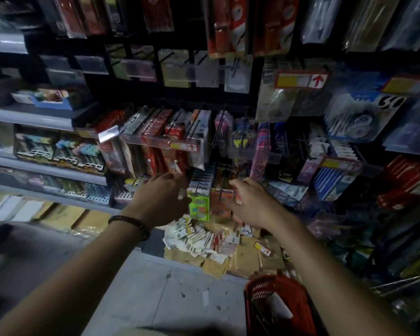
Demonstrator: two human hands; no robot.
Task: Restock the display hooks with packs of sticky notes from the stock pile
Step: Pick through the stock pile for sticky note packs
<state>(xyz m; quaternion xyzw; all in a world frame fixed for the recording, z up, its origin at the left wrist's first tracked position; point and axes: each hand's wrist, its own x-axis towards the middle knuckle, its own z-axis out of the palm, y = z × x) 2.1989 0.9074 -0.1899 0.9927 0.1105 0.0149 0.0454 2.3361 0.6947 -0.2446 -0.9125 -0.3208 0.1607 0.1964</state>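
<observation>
**Forearms deep in a crowded bay: snag risk at the hooks**

Forearms reach fwd over the floor (141, 275) to the lowest hook row. R grip (250, 204) pinches a small reddish pack (238, 195) betw thumb and fingers, just beside the orange pack (219, 204) hung on its prong (220, 194). Blur softens it, so I can't say if the hole is on a hook yet. L grip (160, 197) has fingers curled at the left edge of the green pack (199, 206); whether it holds anything, can't tell. Stock pile (199, 236) lies fanned on the bottom shelf right below both hands, on brown envelopes (243, 260).

Risks, as I judge them:
- **Missed hole:** the prong is thin and dark vs dark backing and the light is poor, so I may miss the hole and tear the header.
- **Knocked packs:** pushing hard could shove the hung packs askew or knock the green one off.
- **Dropped pack:** it lands in the pile and gets lost among loose stock.
- **Knuckle snag:** the price strip (186, 146) and the red packs above hang low, so knuckles could catch them on lifting.

Room is tight sideways, w/ packed hooks close on both sides. The open way is back toward me and down. Red basket (277, 306) sits near my R forearm, so a wide pull-back could clip its rim. The L side over the floor looks freer.
</observation>
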